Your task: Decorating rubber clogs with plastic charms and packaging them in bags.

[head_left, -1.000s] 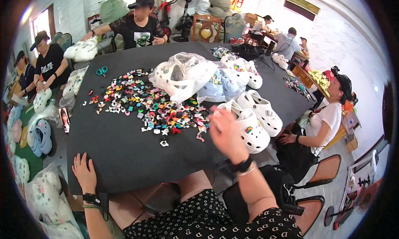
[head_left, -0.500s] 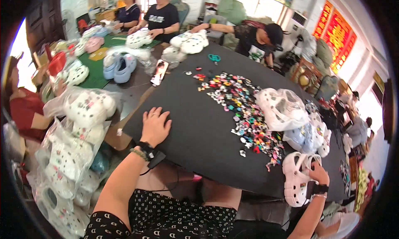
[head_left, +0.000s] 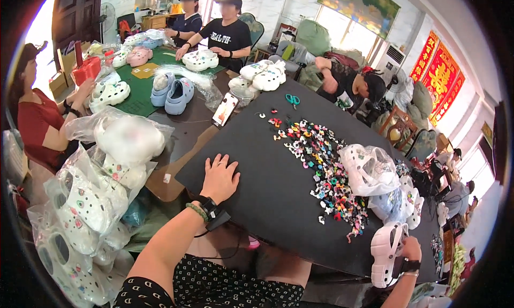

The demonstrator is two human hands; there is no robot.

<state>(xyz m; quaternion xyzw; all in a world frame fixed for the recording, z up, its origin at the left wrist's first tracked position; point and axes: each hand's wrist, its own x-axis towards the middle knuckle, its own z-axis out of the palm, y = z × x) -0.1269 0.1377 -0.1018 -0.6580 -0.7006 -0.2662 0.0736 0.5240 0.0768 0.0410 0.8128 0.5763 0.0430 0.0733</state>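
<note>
My left hand (head_left: 220,179) lies palm down on the black tabletop (head_left: 257,179), fingers spread, with nothing in it. At the table's near right edge, my right hand (head_left: 411,249) grips pale pink clogs (head_left: 382,260), its fingers reaching to the far side of the opening. They are tilted on their side, sole toward the left; whether both of a pair are there is hard to tell. A heap of small colourful shoe charms (head_left: 321,168) spreads across the middle of the table. Just beyond the held clogs lie white clogs in a clear plastic bag (head_left: 370,171).
Bagged white clogs (head_left: 88,201) are piled high at my left. A phone (head_left: 225,110) and teal scissors (head_left: 292,99) lie toward the far side. Blue clogs (head_left: 179,96) stand on the neighbouring table. Several people work around, one leaning over at the far side.
My view has shifted. My right hand has turned the clogs, so their side and sole edge now show instead of their holed tops. My left hand stays flat on the table.
</note>
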